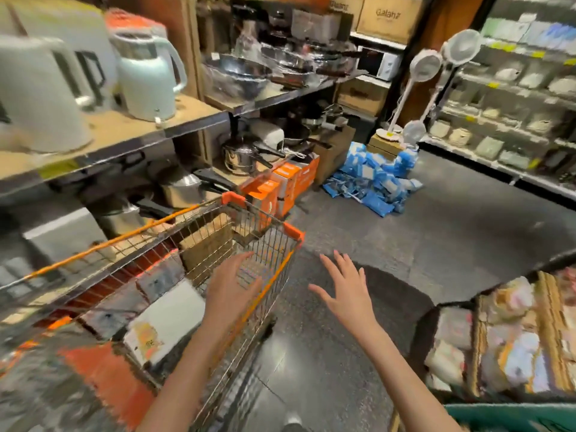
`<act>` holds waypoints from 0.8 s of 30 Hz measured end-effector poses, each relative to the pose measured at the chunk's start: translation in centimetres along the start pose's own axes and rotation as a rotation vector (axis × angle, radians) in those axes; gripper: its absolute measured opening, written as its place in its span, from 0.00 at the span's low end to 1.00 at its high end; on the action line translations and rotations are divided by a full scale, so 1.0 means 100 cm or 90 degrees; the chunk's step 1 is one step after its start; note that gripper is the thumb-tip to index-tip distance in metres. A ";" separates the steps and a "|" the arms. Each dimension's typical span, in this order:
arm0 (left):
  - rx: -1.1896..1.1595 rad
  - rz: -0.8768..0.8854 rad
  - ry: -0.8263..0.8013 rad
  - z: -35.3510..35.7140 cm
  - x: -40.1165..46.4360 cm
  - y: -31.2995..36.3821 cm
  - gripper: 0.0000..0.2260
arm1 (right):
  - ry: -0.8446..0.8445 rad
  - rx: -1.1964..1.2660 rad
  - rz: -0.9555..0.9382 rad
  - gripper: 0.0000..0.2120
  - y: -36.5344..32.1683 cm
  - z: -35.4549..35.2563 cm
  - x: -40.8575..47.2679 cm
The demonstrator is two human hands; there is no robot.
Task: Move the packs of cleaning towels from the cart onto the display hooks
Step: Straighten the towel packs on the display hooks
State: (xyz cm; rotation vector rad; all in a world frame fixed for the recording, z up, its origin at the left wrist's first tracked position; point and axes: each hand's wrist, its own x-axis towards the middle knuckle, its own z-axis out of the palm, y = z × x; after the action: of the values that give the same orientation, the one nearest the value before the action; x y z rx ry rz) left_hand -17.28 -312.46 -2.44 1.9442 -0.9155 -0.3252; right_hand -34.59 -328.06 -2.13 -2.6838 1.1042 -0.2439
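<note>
An orange-rimmed wire cart (293,233) stands at the lower left, holding several flat packs (170,319) and cardboard boxes (207,244). My left hand (232,289) hovers above the cart's right side with fingers spread, holding nothing. My right hand (347,289) floats over the floor just right of the cart, fingers spread and empty. A heap of blue and white packs (374,179) lies on the floor further ahead. No display hooks can be made out in the blurred view.
Shelves on the left carry kettles (146,73), pans and pots (243,155). Orange boxes (280,185) sit on the floor beyond the cart. White fans (427,67) stand at the back. A shelf of goods runs along the right, and a bin of packs (511,341) at lower right.
</note>
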 end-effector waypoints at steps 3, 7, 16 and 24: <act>-0.018 -0.068 0.054 0.008 0.027 -0.010 0.23 | -0.066 -0.019 -0.082 0.32 -0.001 0.014 0.056; -0.016 -0.158 0.129 0.016 0.057 -0.020 0.21 | -0.126 -0.006 -0.198 0.33 -0.006 0.032 0.120; -0.067 -0.399 0.306 0.012 0.048 -0.094 0.22 | -0.274 0.037 -0.386 0.32 -0.074 0.121 0.188; -0.144 -0.547 0.412 -0.001 0.039 -0.185 0.27 | -0.426 0.093 -0.439 0.34 -0.168 0.215 0.210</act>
State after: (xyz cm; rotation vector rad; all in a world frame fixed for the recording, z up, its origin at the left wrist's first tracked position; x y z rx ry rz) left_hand -5.88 -309.77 -17.33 1.9421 0.3870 -0.2372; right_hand -3.41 -328.18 -16.85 -2.5822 -0.0345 0.4244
